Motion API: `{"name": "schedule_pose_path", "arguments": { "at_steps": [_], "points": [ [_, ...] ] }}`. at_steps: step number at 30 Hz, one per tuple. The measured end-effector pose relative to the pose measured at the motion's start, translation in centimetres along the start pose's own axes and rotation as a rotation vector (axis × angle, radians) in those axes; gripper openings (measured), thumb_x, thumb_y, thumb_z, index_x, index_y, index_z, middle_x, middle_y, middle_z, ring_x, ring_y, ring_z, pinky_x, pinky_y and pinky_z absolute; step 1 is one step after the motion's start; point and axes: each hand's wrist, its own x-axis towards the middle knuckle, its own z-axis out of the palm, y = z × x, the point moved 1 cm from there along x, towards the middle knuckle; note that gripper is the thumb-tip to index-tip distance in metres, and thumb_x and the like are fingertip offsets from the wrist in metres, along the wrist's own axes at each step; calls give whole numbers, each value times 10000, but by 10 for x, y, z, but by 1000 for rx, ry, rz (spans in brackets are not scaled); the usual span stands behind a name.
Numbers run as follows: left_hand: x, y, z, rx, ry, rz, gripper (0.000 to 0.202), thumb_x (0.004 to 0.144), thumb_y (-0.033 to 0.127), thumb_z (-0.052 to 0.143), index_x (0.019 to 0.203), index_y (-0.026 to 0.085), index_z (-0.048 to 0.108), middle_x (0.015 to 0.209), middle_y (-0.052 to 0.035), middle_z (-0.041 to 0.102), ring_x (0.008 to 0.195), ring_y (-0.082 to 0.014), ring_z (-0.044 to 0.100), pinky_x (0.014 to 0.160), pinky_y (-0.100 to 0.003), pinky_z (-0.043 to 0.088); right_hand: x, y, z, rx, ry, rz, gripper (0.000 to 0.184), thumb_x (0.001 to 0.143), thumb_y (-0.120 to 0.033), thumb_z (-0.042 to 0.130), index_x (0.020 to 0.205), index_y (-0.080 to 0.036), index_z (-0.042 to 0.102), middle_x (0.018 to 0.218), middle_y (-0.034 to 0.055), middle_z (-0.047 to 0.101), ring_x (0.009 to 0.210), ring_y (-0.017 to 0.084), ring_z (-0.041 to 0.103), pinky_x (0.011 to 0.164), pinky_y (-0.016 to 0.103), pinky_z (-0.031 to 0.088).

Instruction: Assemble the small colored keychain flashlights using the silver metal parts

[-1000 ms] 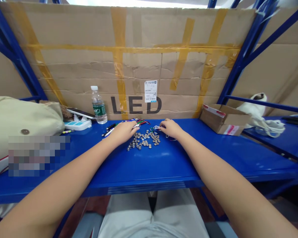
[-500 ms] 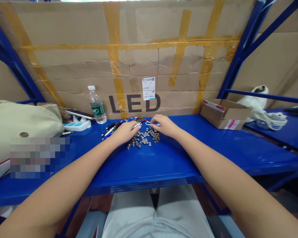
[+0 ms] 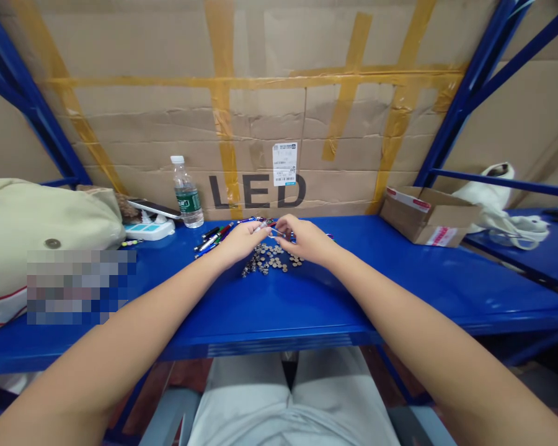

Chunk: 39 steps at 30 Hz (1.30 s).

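My left hand (image 3: 242,241) is closed, thumb against fingers, around a small silver piece that its fingertips mostly cover. Facing it, my right hand (image 3: 304,240) pinches a thin whitish loop-like piece (image 3: 276,233), and the fingertips of both hands nearly meet there. Below them on the blue table lie many small round coin-like discs (image 3: 276,263). A little pile of shiny silver parts (image 3: 255,269) sits to the left of the discs. Several slim coloured metal tubes like pens (image 3: 212,240) are heaped behind and beside my left hand.
On the blue table (image 3: 279,310), a water bottle (image 3: 187,198) stands at the back left beside a white power strip (image 3: 149,230) and phone (image 3: 154,209). A cream bag (image 3: 51,217) fills the left. At right sits an open cardboard box (image 3: 428,217). Taped cardboard (image 3: 167,124) walls the back.
My hands have come closer together, the right one moving left until its fingertips meet the left's. The whole view has shifted slightly.
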Motion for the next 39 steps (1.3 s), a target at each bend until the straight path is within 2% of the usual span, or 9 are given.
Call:
{"name": "schedule_pose_path", "arguments": {
  "at_steps": [2, 6, 9, 12, 15, 19, 25, 32, 39],
  "points": [
    [-1, 0, 0, -29, -6, -16, 290, 824, 414, 491, 753, 148, 579, 568, 41, 450, 554, -101, 366, 561, -229, 300, -1, -4, 1, -88, -65, 44, 333, 896, -358, 444, 1169, -169, 467, 943, 78, 674, 780, 185, 621, 651, 269, 413],
    [1, -6, 4, -37, -36, -17, 296, 823, 408, 490, 842, 143, 620, 663, 8, 569, 646, -130, 479, 651, -243, 376, -1, -12, 7, -376, -244, 73, 346, 935, -395, 326, 1083, -147, 517, 895, 134, 691, 769, 248, 646, 645, 307, 413],
    [3, -12, 7, 51, -26, 38, 309, 828, 423, 478, 838, 148, 618, 790, -13, 628, 750, -159, 535, 743, -275, 408, 1, -14, 13, -484, -293, 111, 371, 938, -377, 301, 1091, -114, 513, 878, 172, 690, 802, 271, 653, 672, 323, 420],
    [4, -15, 7, 228, 8, 98, 310, 846, 424, 444, 817, 160, 602, 811, -19, 629, 763, -176, 540, 743, -295, 414, 3, -12, 17, -508, -301, 131, 363, 941, -330, 278, 1088, -100, 517, 870, 185, 688, 811, 279, 653, 673, 329, 417],
    [3, -15, 6, 393, -18, 147, 291, 861, 403, 416, 763, 171, 562, 745, -12, 598, 708, -171, 523, 686, -289, 401, 4, -6, 16, -472, -246, 180, 330, 930, -316, 299, 1042, -118, 538, 868, 168, 685, 783, 274, 644, 656, 324, 397],
    [0, -12, 7, 490, -69, 188, 276, 868, 384, 402, 712, 181, 504, 667, 3, 541, 642, -157, 491, 616, -268, 367, 4, 0, 9, -285, -197, 213, 281, 919, -306, 320, 900, -166, 563, 855, 105, 676, 711, 204, 596, 592, 276, 333],
    [-5, -3, 9, 422, -123, 171, 282, 863, 400, 399, 724, 178, 503, 660, 10, 517, 641, -147, 470, 600, -257, 348, 4, -2, 6, -116, -195, 161, 242, 891, -250, 357, 788, -162, 558, 777, 64, 638, 621, 143, 482, 563, 259, 266],
    [-6, -1, 9, 240, -207, 141, 339, 859, 458, 410, 808, 165, 573, 710, 5, 540, 668, -143, 464, 627, -260, 365, 5, 0, 9, -59, -182, 162, 237, 880, -224, 353, 741, -164, 535, 730, 42, 596, 588, 126, 416, 557, 245, 263],
    [-6, 0, 8, 215, -88, 100, 325, 890, 458, 387, 909, 175, 545, 683, 5, 540, 654, -148, 493, 619, -270, 403, 4, 2, 9, 32, -138, 169, 239, 883, -215, 334, 687, -181, 465, 651, 6, 544, 577, 119, 414, 566, 239, 304]
  ]
}}
